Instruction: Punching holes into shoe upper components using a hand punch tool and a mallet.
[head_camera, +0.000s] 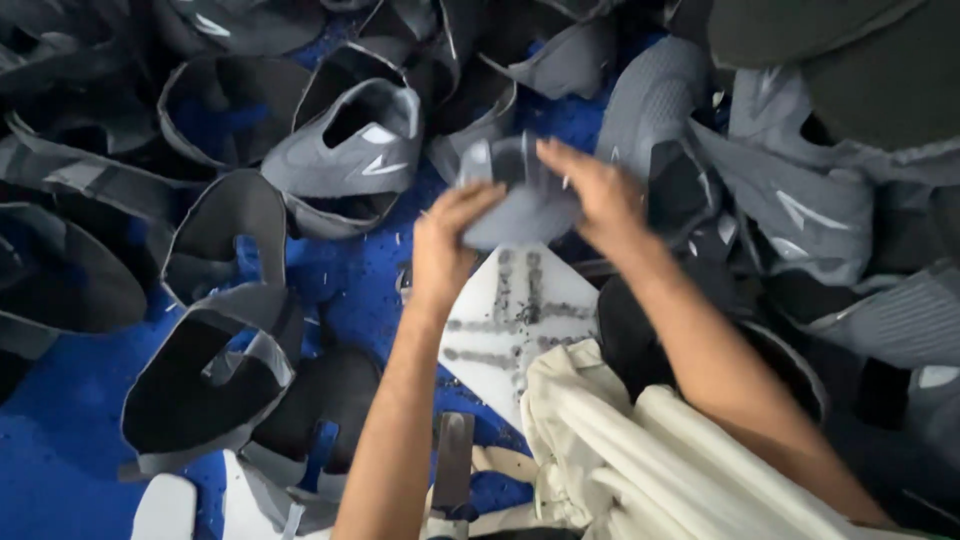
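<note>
Covering everything around the hands is a blue surface (60, 440), heaped with grey and black shoe uppers on all sides. A folded cream cloth (620, 450) lies below the hands, toward the person, under the right forearm. A white board (500, 330) marked with dark smudged lines sits just beneath the hands, partly under the cloth. To the left of the hands, one shaped grey shoe upper (350, 150) with pale stripes rests on the pile, near but apart.

Between the hands is a single grey upper piece (525, 205), lifted off the surface. The left hand (445, 240) pinches its lower left edge with fingers curled closed; the right hand (595, 190) grips its upper right side, fingers bent over the fabric. The piece's long axis seems to run from lower left to upper right, though blur makes this uncertain. Both hands touch it equally.
</note>
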